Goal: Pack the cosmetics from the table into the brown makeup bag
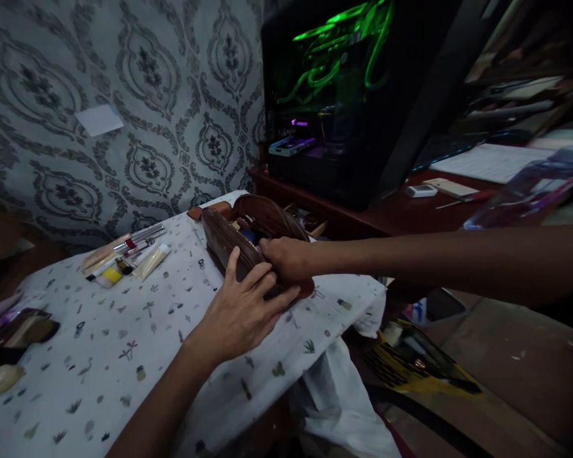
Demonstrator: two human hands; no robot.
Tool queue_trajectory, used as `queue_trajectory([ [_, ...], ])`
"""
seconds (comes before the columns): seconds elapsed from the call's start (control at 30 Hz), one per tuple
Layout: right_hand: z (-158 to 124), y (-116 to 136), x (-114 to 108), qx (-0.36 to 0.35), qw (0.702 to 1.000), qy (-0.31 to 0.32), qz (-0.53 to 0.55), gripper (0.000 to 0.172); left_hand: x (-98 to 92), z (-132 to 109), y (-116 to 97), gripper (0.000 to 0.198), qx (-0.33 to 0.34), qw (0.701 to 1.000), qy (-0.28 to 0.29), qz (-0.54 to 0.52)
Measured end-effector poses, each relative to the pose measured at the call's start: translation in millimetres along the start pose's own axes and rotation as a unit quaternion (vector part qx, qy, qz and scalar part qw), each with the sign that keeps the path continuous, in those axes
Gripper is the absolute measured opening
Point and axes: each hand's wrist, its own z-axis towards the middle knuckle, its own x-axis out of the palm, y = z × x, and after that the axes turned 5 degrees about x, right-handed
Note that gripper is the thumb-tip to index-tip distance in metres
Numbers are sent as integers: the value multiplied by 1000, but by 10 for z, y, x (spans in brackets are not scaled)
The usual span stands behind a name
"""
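Observation:
A brown zippered toiletry bag [219, 245] lies unzipped on the white patterned cloth. Several small items show dimly inside it, among them a round blue one [248, 236]. My left hand [241, 310] rests against the near side of the bag, its fingers spread. My right hand [289, 257] reaches into the bag's opening from the right, with its fingers curled. Its fingertips are partly hidden, and what they grip cannot be made out.
Cosmetic tubes and slim containers [128, 253] lie on the cloth [162, 337] at left. More cosmetics [21, 337] are at the left edge. Behind stands a black computer case [325, 172] with green lights. Papers [491, 162] and a clear plastic bottle [530, 184] are at right.

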Motion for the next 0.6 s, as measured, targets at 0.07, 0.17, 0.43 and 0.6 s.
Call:
queue_trajectory([
  [0.07, -14, 2, 34, 14, 1000, 7, 2, 56, 0, -4, -4, 41, 0, 1000, 0, 2],
  [0.17, -5, -5, 60, 21, 1000, 10, 4, 56, 9, -12, -9, 41, -5, 1000, 7, -3],
  [0.43, 98, -13, 90, 29, 999, 38, -8, 75, 34, -17, -16, 41, -8, 1000, -8, -15],
  [0.6, 143, -14, 99, 24, 998, 53, -21, 84, 50, -18, -22, 42, -12, 999, -11, -27],
])
